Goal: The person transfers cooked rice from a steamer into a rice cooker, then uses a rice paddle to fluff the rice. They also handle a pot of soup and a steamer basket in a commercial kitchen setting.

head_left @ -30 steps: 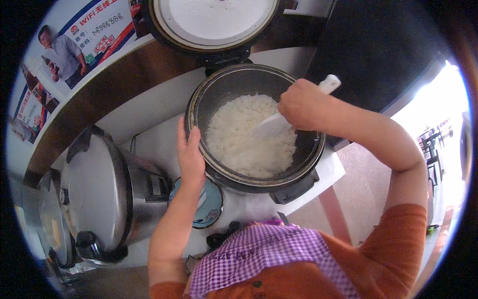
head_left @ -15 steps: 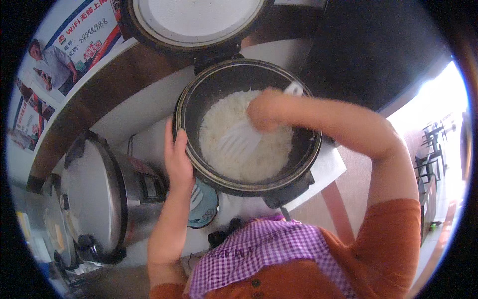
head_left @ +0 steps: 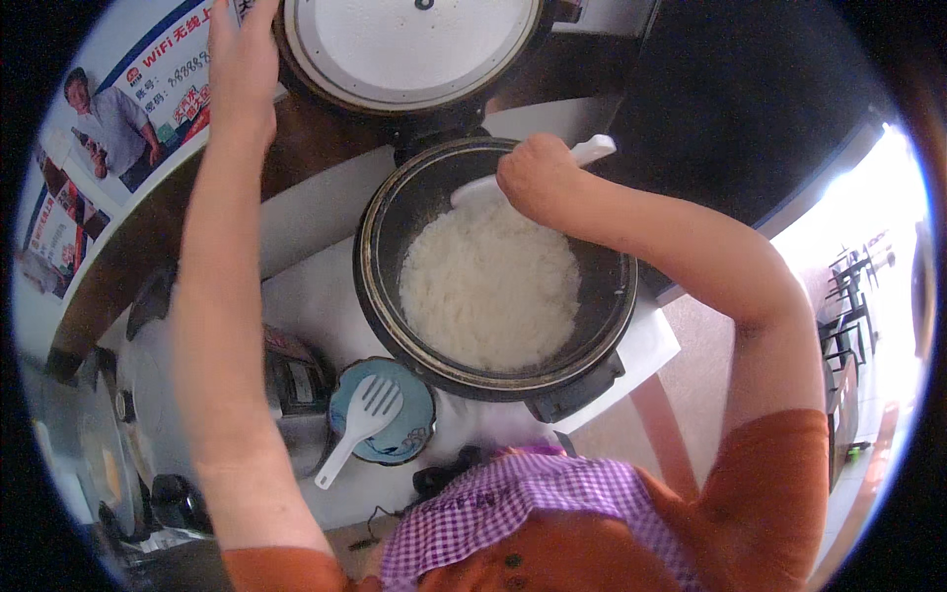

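Observation:
My right hand (head_left: 538, 180) is closed round a white rice paddle (head_left: 596, 149), its handle sticking out to the right and its blade at the far inner wall of the pot. Below it lies white cooked rice (head_left: 488, 291) in the dark pot of a rice cooker (head_left: 619, 340). The cooker's round lid (head_left: 409, 49) stands raised behind the pot. My left hand (head_left: 244, 79) is lifted at the upper left, beside the lid's left edge. Its fingers look stretched and apart, with their tips cut off by the frame, and I see nothing held in it.
A second white slotted rice paddle (head_left: 370, 409) rests across a blue bowl (head_left: 409, 439) on the counter, left of the pot's front. Another large cooker (head_left: 148, 385) stands at left, partly behind my left arm. Printed posters (head_left: 123, 128) cover the curved ledge at upper left.
My left hand has left the pot's left rim and gone up beside the lid. My right hand has drawn the paddle from the middle of the rice to the pot's far side.

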`<state>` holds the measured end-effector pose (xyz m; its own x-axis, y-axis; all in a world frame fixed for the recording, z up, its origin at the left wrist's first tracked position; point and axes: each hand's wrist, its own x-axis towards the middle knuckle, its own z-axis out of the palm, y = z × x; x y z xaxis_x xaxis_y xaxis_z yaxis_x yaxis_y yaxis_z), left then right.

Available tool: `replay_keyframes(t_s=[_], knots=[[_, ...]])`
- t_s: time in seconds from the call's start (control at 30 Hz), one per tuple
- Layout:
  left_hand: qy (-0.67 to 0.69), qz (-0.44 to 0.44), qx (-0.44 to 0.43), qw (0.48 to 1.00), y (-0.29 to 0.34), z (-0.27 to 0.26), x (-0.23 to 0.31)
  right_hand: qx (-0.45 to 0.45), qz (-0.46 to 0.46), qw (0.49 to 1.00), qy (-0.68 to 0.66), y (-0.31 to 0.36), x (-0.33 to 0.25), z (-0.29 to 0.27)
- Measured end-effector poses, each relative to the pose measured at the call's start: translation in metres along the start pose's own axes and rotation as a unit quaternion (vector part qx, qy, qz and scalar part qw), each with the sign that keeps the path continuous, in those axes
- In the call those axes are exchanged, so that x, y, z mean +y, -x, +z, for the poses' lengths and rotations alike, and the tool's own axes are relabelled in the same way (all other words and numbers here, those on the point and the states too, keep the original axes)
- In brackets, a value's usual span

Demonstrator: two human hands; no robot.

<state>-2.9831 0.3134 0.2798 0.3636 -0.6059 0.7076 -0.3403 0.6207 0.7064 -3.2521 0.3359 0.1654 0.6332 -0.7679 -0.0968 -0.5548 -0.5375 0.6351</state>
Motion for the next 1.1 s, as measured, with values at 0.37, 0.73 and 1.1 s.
replay_keyframes(t_s=[0.37, 0.73, 1.1], knots=[[-0.1, 0.08, -0.152, 0.98, -0.051, 0.03, 0.029, -0.282, -0.129, 0.944, -0.111, 0.075, 0.0, -0.03], [-0.269, 0.213, -0.181, 0.922, 0.02, 0.022, 0.106, -0.058, -0.028, 0.994, -0.084, 0.003, -0.04, 0.021], [-0.279, 0.296, -0.223, 0.886, 0.074, 0.021, 0.132, -0.018, -0.08, 0.98, -0.182, 0.085, -0.057, -0.032]])
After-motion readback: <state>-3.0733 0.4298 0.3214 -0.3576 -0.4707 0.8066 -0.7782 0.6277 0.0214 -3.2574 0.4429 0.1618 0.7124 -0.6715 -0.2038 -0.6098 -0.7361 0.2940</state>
